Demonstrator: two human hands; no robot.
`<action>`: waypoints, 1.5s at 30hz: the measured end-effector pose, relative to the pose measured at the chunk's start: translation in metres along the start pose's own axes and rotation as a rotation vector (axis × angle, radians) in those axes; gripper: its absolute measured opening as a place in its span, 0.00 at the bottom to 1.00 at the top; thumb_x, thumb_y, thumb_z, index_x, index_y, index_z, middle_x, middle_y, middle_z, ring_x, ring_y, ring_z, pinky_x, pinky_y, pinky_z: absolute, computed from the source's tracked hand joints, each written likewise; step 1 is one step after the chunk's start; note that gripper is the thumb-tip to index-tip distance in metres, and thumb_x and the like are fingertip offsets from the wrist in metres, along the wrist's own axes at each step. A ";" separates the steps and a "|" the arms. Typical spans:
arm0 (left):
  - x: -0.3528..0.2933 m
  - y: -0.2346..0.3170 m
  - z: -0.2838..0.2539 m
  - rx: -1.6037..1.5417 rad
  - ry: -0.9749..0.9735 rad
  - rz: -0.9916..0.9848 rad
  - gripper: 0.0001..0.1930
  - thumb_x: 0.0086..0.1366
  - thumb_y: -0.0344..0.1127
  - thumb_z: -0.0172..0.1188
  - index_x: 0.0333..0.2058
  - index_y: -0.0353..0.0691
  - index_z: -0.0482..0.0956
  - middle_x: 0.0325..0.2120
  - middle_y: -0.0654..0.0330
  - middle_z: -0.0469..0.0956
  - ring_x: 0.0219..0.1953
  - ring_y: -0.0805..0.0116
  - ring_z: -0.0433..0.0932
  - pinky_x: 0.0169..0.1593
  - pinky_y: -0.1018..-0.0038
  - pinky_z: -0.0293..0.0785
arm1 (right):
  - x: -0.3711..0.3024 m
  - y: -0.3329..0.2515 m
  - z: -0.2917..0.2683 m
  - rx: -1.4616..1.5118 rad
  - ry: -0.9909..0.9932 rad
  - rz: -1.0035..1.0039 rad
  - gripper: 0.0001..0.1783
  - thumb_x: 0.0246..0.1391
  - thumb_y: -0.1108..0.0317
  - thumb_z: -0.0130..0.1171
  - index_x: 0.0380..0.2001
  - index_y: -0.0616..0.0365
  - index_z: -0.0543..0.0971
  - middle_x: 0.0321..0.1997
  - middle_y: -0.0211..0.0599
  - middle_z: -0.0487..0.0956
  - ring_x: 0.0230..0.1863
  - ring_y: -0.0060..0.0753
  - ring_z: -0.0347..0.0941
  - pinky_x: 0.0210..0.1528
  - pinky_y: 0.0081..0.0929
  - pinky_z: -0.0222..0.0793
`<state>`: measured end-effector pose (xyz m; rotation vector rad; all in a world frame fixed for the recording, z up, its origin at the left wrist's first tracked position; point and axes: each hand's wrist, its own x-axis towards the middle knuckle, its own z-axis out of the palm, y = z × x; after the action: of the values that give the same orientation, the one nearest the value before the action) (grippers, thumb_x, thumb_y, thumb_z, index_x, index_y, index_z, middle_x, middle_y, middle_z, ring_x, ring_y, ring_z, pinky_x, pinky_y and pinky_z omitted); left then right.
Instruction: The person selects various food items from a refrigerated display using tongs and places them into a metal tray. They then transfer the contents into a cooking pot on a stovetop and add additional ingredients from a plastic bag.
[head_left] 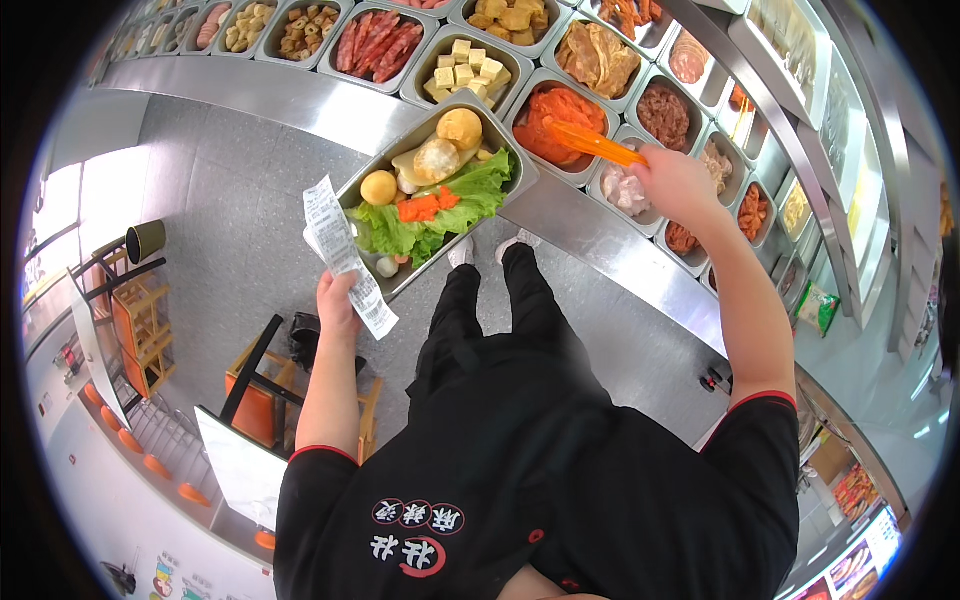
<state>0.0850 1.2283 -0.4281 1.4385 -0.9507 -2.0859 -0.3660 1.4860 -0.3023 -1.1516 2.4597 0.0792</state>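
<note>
The tray (522, 176), a deep steel pan, lies aslant at the front edge of the surface (345, 115), its far end overlapping that edge; whether it rests there cannot be told. Its contents include lettuce (480, 190), orange pieces (427, 205) upon the leaves, and two yellow balls (460, 128), one toward each end. The left grip (338, 303) is closed on the receipt (345, 260), a long white printed strip that hangs over the tray's near left corner; whether its hidden fingers also bear the tray cannot be seen. The right grip (682, 185) is clamped on the orange tongs (590, 142), whose tips reach into the orange-red food (570, 100) in a tub (548, 165) just behind the front edge; whether the tips enclose a piece is unclear. Beside this tub, farther left along the surface, are tofu cubes (470, 72) and red sausage slices (378, 45); farther right are pale chunks (627, 190) and dark meat (664, 115). A green packet (818, 307) lies beyond the tubs, toward the right end. Below the front edge extends the grey floor (220, 140), with orange-seated chairs (135, 330) to the left.
</note>
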 end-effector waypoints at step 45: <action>-0.432 -0.110 0.305 0.581 -1.088 -0.520 0.14 0.57 0.23 0.53 0.44 0.30 0.75 0.34 0.55 0.80 0.31 0.66 0.81 0.34 0.71 0.81 | -0.776 -0.070 0.100 0.430 0.820 1.101 0.30 0.51 0.61 0.70 0.54 0.60 0.69 0.38 0.40 0.77 0.36 0.43 0.77 0.34 0.35 0.74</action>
<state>-0.0356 1.6856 -0.1676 0.6775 -1.8320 -3.2639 0.1617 2.0224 -0.0767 0.5582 3.2374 -0.6814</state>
